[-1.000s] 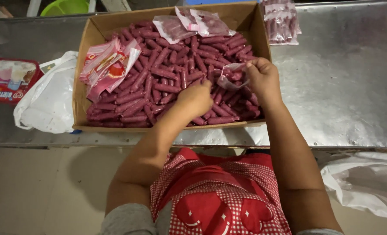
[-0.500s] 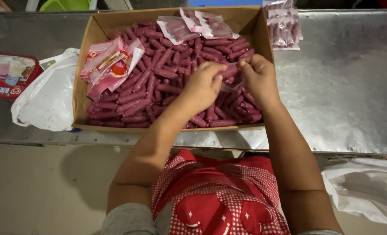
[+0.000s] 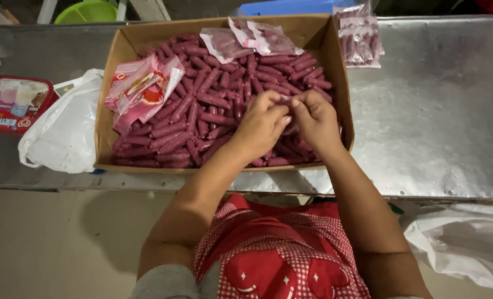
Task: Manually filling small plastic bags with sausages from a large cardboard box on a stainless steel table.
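Our fingers (image 3: 284, 119) meet over the middle of the cardboard box (image 3: 104, 105), thumbs and fingertips of both hands curled in and pinched toward each other. The left hand (image 3: 262, 124) and right hand (image 3: 314, 120) touch at the fingertips. Something small is nipped between them, but we cannot tell what it is, since the knuckles hide nearly all of it; only a sliver of dark red shows at the tips.

Directly under our hands lies the heap of small dark red sausages (image 3: 202, 105), which fills the box from wall to wall. Our wrists cross the near wall of the box, and our forearms run back toward a red checked apron (image 3: 279, 254).

On the sausages at the left side of the box rests a stack of flat pink and red printed bags (image 3: 141, 88). At the far wall lie two clear filled packets (image 3: 249, 39), partly overlapping. Just outside the far right corner of the box, a further clear packet of sausages (image 3: 360, 39) lies on the steel table (image 3: 435, 111).

Left of the box, touching its wall, sits a crumpled white plastic bag (image 3: 63, 133), and beyond it a red rectangular tub with a printed lid (image 3: 11, 102). A green basin (image 3: 85, 11) shows past the far edge of the table. Lower right, below the table edge, hangs another white plastic bag (image 3: 468, 243).
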